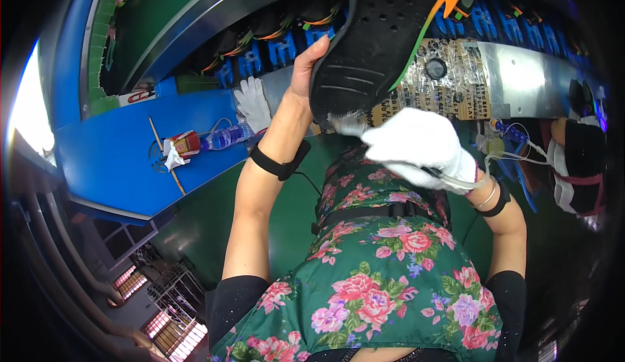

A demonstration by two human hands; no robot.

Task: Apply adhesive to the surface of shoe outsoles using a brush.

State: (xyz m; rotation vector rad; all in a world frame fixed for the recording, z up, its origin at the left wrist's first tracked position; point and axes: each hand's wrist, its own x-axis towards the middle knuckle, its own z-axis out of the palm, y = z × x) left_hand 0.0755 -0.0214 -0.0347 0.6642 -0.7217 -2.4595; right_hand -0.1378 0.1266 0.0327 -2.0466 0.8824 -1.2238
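Observation:
My bare left hand (305,70) holds up a black shoe sole (374,36) with green and orange edges, gripping it at its left side. My right hand (420,146), in a white glove, is closed on a small brush whose pale bristles (346,124) press against the lower end of the sole. Black bands sit on both wrists. A thin tube or cord runs from the right wrist.
A conveyor with a row of black soles on blue holders (280,43) curves across the top. A spare white glove (252,101), a plastic bottle (228,137), a small red-and-white container (183,144) and a wooden stick (166,156) lie on the blue table. Another seated person (579,160) is at right.

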